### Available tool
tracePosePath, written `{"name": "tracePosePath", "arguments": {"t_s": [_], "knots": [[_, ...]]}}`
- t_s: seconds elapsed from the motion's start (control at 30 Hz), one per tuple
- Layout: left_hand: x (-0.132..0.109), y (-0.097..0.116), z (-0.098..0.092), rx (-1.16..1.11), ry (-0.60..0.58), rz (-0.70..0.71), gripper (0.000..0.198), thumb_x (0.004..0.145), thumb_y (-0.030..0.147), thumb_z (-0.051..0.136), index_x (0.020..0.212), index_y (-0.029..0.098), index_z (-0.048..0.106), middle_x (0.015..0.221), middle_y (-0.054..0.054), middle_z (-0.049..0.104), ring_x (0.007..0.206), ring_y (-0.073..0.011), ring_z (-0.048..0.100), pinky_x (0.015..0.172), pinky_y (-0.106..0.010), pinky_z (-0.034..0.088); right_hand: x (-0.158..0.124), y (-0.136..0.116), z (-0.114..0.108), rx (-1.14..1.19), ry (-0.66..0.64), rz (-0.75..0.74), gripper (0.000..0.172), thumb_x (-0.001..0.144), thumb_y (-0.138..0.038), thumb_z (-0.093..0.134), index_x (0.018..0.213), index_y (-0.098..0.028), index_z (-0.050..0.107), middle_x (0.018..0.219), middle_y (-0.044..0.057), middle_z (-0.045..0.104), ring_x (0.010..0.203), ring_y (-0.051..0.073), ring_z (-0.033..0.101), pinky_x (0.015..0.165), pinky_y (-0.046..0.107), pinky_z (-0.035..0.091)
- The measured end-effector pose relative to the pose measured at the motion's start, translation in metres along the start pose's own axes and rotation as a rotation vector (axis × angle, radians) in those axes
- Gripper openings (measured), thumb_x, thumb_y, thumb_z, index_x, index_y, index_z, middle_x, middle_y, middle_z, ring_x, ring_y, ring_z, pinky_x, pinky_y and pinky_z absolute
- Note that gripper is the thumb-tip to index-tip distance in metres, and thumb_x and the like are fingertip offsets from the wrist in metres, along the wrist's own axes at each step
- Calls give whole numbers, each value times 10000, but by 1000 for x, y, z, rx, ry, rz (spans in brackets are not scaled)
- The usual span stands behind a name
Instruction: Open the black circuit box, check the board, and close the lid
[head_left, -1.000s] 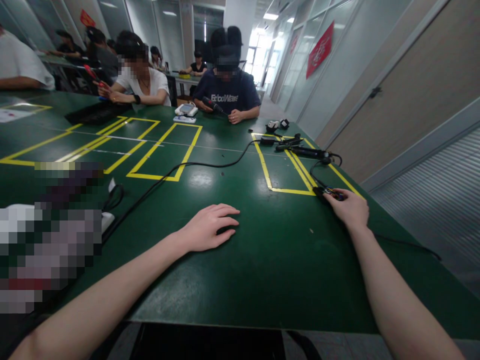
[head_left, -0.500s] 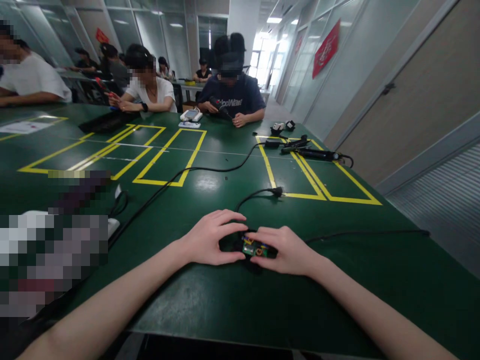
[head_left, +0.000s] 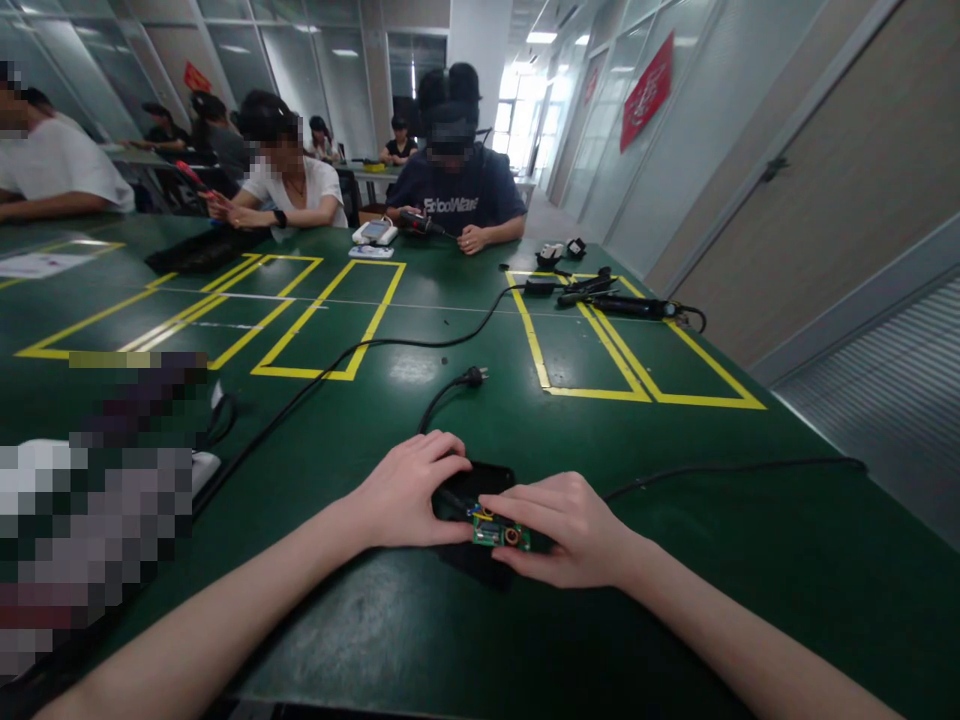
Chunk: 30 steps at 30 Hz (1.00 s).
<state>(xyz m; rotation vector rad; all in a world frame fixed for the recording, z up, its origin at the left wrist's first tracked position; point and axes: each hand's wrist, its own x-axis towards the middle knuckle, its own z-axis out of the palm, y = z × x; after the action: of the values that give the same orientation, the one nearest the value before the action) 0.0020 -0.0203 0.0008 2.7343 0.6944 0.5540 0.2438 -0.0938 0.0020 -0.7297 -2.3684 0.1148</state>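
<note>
A small green circuit board (head_left: 496, 530) with coloured parts lies at a black plastic case (head_left: 480, 482) on the green table (head_left: 420, 610). My right hand (head_left: 574, 528) curls round the board from the right, fingers pinching its edge. My left hand (head_left: 409, 490) grips the case's left end, fingers bent over it. A black cord with a plug (head_left: 472, 377) runs from the case up the table, and another cord (head_left: 735, 467) trails off to the right.
Yellow tape rectangles (head_left: 330, 315) mark the table. Black tools and adapters (head_left: 615, 300) lie far right. A long black cable (head_left: 375, 345) crosses the middle. Several seated people work along the far edge; a person in a dark shirt (head_left: 457, 195) holds a tool.
Both hands with the board and case have slid a little nearer to me. The plug end of the cord has swung left. A second ago my right hand was reaching far right.
</note>
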Motion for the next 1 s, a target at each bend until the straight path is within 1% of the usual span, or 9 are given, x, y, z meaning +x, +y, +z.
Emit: {"name": "tracePosePath", "arguments": {"t_s": [0.1,0.2,0.3,0.4,0.53,0.63,0.8,0.9,1.0], "knots": [[0,-3,0,52,31,-83,604,767,580,791,1204,180,671,1206,-124,641,1068,-304,649,912,-446,570,-2,4,2,-15,-16,54,389,981,-322,630,1347,-191,612,989,67,790,741,160,752,604,250,548],[-1,-6,-1,88,37,-113,773,735,686,792,1299,179,637,1254,-144,622,1108,-330,637,956,-481,563,-4,12,3,-49,-27,132,334,981,-317,642,1292,-196,659,1078,91,787,844,178,773,671,251,585],[-1,-10,-2,129,32,-152,936,691,756,792,1372,145,593,1320,-179,596,1156,-369,615,1002,-527,543,-5,20,4,-73,-7,194,288,980,-319,654,1239,-196,684,1120,100,779,902,191,778,713,263,610],[-2,-16,-1,146,41,-182,990,695,788,764,1412,136,562,1370,-195,575,1200,-389,590,1037,-556,517,-6,24,3,-79,-2,233,282,976,-314,662,1237,-213,684,1135,93,776,932,195,777,746,276,623],[-4,-23,0,127,39,-190,1049,724,796,739,1539,206,441,1476,-183,520,1293,-394,539,1090,-572,469,-7,26,2,-77,1,251,272,973,-312,670,1228,-219,684,1124,87,776,932,195,775,753,279,625],[-4,-24,-3,79,31,-155,1034,751,741,765,1581,259,380,1532,-171,475,1344,-389,511,1111,-578,454,-6,26,2,-70,-4,251,267,972,-311,672,1224,-224,691,1096,80,777,904,189,772,742,275,623],[-4,-19,-6,-25,12,-56,880,808,603,798,1543,273,443,1496,-151,520,1348,-355,530,1121,-527,476,-7,27,3,-104,4,243,255,978,-321,667,1206,-212,702,1123,98,751,909,199,767,730,287,630],[-4,-18,-5,-49,-24,-42,893,822,590,793,1566,281,408,1490,-152,529,1343,-346,543,1134,-527,465,-7,29,3,-145,-2,259,284,953,-318,693,1219,-217,702,1184,110,717,896,201,761,714,298,637],[-4,-19,-4,-53,-33,-47,924,816,605,792,1577,270,390,1494,-165,517,1352,-353,537,1139,-537,459,-8,30,5,-153,-6,297,365,928,-317,713,1282,-237,673,1259,119,689,922,216,759,721,325,651]]}}
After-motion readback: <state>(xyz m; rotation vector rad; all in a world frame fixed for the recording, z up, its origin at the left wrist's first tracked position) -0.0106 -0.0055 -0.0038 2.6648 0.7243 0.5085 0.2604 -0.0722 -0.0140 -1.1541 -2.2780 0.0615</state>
